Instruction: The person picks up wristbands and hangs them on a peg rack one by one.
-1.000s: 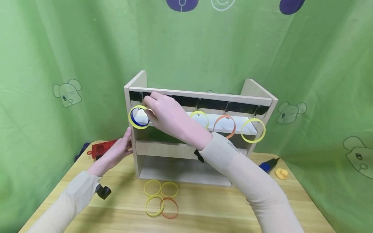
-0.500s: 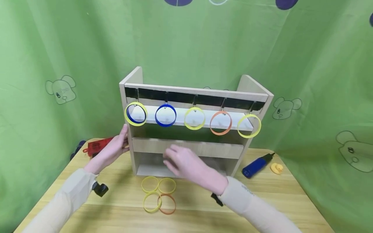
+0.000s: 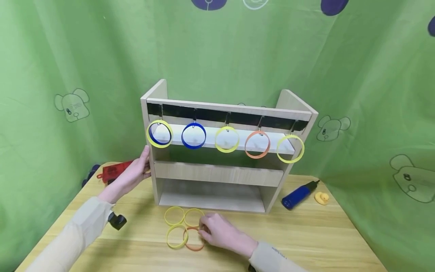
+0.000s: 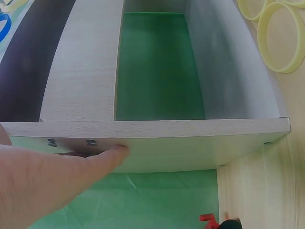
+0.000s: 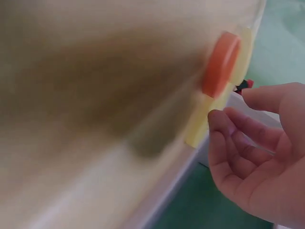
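In the head view my left hand (image 3: 134,173) rests against the left side panel of a small wooden shelf (image 3: 217,173). The left wrist view shows its thumb lying straight along that panel. My right hand (image 3: 219,232) is low over the table with loosely bent fingers, right at the edge of an orange ring (image 3: 195,249). In the right wrist view the thumb stands apart from the fingertips, and a yellow ring (image 5: 199,124) is just beyond them. That orange ring overlaps a yellow ring (image 3: 176,248), with two more yellow rings behind.
Rings hang from hooks along the shelf's black strip: yellow with blue at left, then a blue ring (image 3: 193,147), yellow, orange and yellow. A blue tool (image 3: 295,197) and a rubber duck (image 3: 321,198) lie at right. A red object (image 3: 113,172) is behind my left hand.
My right hand has come down from the left hooks, past the lower shelf, to the rings on the table, uncovering the hanging blue ring. My left hand has stayed against the side panel.
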A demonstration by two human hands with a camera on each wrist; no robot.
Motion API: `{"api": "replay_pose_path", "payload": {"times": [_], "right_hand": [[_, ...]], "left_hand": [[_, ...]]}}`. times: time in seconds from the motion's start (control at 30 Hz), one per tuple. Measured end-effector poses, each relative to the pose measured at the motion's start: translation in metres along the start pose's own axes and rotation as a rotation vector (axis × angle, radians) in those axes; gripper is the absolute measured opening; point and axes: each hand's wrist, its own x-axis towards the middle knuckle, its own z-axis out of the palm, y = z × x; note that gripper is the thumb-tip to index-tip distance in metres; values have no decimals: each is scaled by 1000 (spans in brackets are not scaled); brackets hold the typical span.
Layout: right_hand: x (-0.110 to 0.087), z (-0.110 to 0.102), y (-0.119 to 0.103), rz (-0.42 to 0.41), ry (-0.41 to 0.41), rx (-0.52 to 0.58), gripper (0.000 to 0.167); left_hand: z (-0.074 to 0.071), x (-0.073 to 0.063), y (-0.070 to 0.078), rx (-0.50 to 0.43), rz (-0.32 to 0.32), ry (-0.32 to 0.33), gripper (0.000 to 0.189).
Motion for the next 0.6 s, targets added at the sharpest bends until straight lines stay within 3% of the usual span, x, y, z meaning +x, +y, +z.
{"api": "replay_pose_path", "payload": {"times": [0.2, 0.37, 0.6], "right_hand": [[-1, 12, 2, 12, -10, -12, 14], [-1, 16, 4, 6, -5, -25, 9], [2, 4, 6, -31, 49, 25, 5]], "left_hand": [[0, 1, -1, -6, -8, 13, 93], [0, 0, -1, 2, -5, 8, 92], [0, 0, -1, 1, -4, 8, 92]]}}
